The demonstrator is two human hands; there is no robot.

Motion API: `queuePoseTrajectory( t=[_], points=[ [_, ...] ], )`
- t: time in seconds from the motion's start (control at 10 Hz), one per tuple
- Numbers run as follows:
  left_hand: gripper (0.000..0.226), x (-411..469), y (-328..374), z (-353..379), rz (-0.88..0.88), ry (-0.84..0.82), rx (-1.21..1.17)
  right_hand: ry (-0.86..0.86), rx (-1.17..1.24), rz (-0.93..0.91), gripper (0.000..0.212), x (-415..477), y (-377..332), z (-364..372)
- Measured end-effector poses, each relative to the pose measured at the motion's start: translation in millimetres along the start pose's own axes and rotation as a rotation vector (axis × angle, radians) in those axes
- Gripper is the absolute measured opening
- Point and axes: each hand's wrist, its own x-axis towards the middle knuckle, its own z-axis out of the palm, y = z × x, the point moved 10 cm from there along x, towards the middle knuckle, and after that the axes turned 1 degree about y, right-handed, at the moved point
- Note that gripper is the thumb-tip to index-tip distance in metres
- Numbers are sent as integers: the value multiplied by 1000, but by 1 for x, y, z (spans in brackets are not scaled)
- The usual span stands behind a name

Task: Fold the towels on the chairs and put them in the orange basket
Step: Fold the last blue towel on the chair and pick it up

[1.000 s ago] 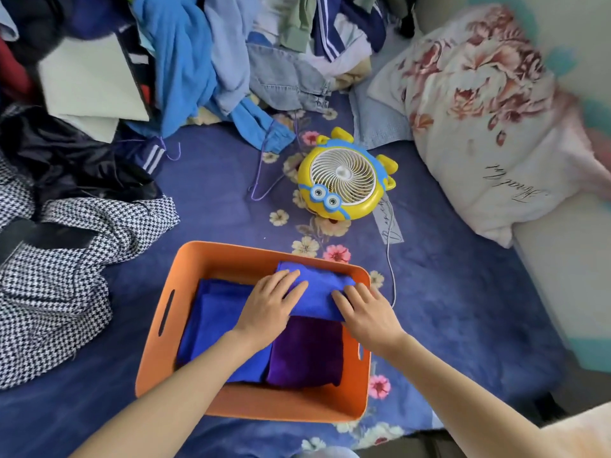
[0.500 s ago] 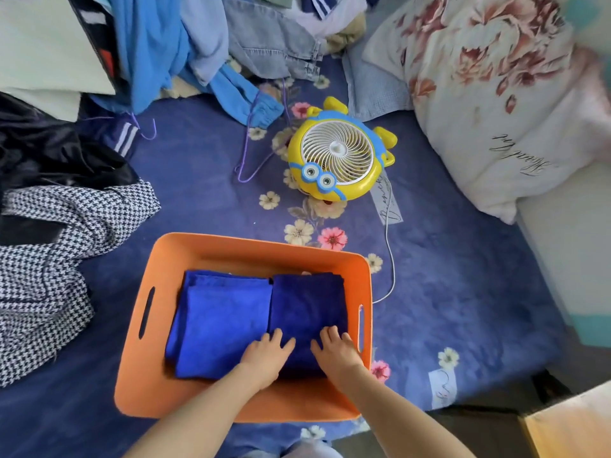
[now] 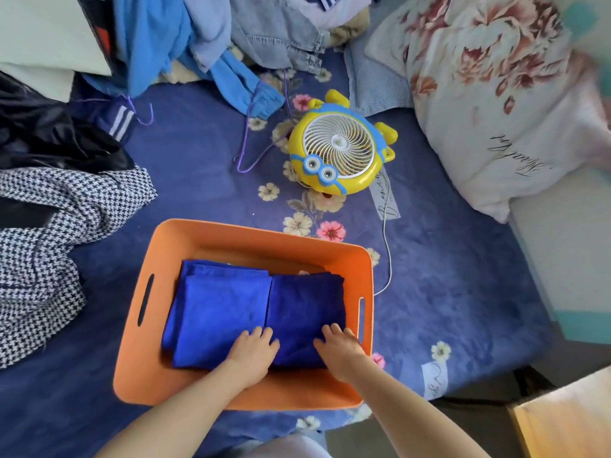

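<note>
The orange basket (image 3: 205, 238) sits on a blue floral bedspread in front of me. Two folded piles lie side by side in it: a bright blue towel (image 3: 218, 312) on the left and a darker blue towel (image 3: 305, 305) on the right. My left hand (image 3: 253, 352) rests flat on the near edge where the two piles meet. My right hand (image 3: 340, 350) lies flat on the near right corner of the darker towel. Fingers of both hands are spread and hold nothing. No chair is in view.
A yellow and blue toy-faced fan (image 3: 340, 157) stands beyond the basket, its white cord (image 3: 386, 252) trailing past the basket's right side. Heaped clothes (image 3: 185, 38) fill the back, a houndstooth garment (image 3: 49, 246) lies left, a floral pillow (image 3: 496, 87) right. A wooden corner (image 3: 568, 421) shows at lower right.
Both hands slid from the far part of the right pile back to its near edge. The purple towel seen a second ago is now covered by the darker blue one.
</note>
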Motion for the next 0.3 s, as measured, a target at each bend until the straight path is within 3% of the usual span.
queuePoseTrajectory(
  t=[0.1, 0.2, 0.3],
  points=[
    [52, -8, -3, 3, -6, -44, 20, -56, -40, 43, 54, -8, -4, 8],
    [38, -28, -6, -8, -31, -19, -54, -13, -1, 40, 51, -24, -8, -6],
    [34, -47, -26, -47, -87, 111, -103, 121, 41, 101, 43, -43, 10, -46]
  ],
)
